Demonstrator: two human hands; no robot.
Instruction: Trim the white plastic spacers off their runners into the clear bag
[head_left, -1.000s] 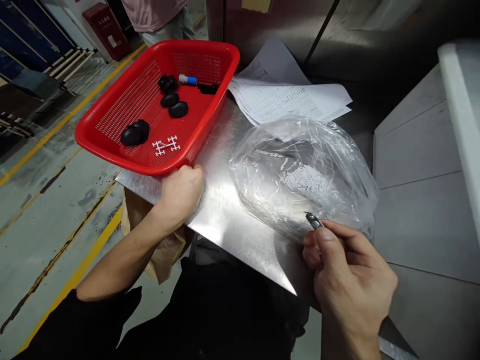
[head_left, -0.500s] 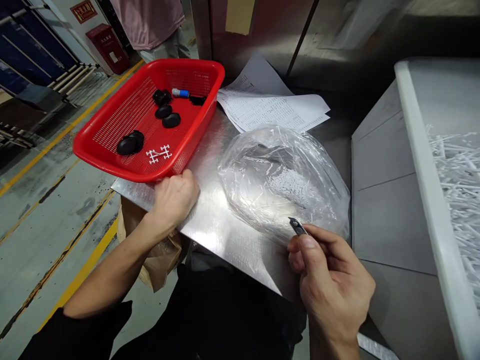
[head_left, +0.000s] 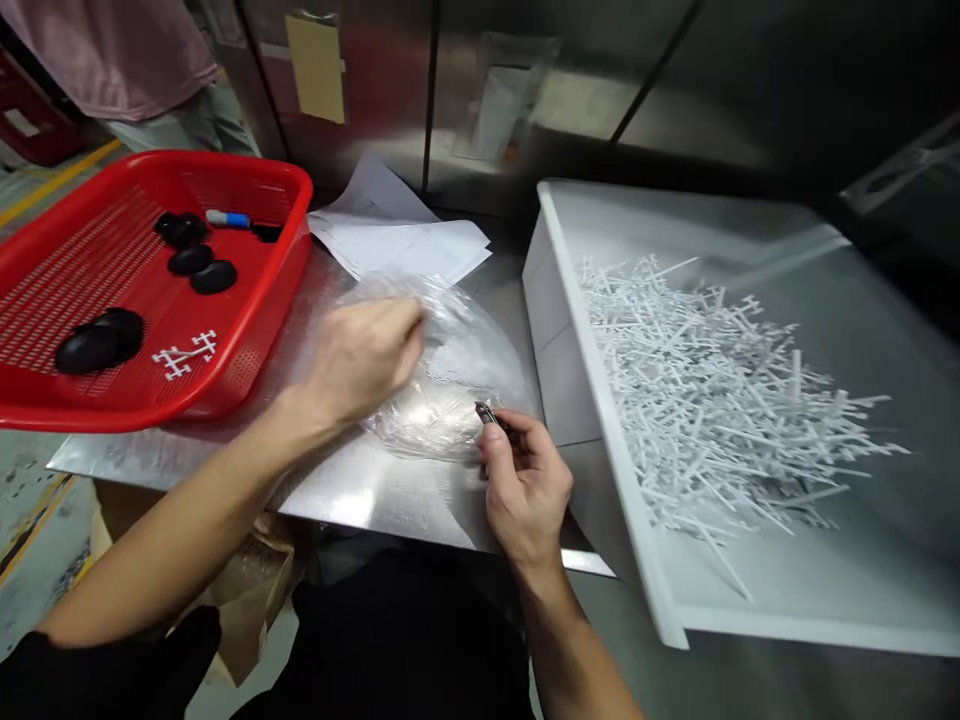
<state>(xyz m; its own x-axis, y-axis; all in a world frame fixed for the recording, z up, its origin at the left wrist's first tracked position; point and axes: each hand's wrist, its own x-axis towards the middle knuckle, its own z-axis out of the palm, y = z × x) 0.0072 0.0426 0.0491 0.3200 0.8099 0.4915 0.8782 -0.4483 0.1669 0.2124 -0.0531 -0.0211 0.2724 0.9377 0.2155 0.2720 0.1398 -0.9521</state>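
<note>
One red basket (head_left: 270, 240) sits at the tabletop's left edge, holding what look like five black rounded parts (head_left: 97, 340), though overlaps blur the count, one white sprue piece (head_left: 184, 355) and one blue-tipped pen (head_left: 227, 218). One clear plastic bag (head_left: 450, 370) lies mid-tabletop. One white tray (head_left: 600, 420) at the right edge holds too many white sprues (head_left: 712, 400) to count.

My basket (head_left: 262, 260) is bright red with a pattern of small holes, and the caps (head_left: 97, 340) in it are black. The bag (head_left: 450, 370) is clear. The tray (head_left: 600, 420) is white, its sticks (head_left: 712, 390) also white.
</note>
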